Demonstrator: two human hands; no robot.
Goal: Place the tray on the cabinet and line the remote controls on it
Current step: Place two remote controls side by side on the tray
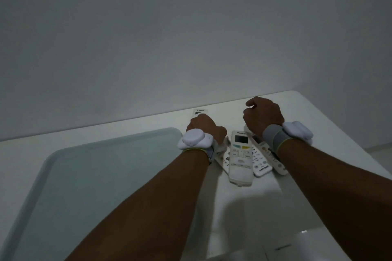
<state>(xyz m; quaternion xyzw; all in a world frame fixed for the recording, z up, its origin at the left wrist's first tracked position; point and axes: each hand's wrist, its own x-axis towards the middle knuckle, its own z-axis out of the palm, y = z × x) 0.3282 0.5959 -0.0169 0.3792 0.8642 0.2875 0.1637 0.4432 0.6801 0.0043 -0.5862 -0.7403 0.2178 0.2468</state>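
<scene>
Tray: I see the pale blue-green tray (101, 171) lying flat on the white cabinet top (244, 214), on my left side, with nothing in it.
Remotes: a cluster of white remotes (240, 159) lies on the cabinet just right of the tray, overlapping one another and fanned at different angles, none on the tray.
Left hand: my left hand (203, 128) is curled over a long white remote (199, 112) whose far end sticks out beyond the knuckles; it seems to be gripping it.
Right hand: my right hand (263, 115) is loosely clenched above the cluster's right edge; I cannot tell if it holds anything.
Wrists: each carries a white band device (194, 141).
</scene>
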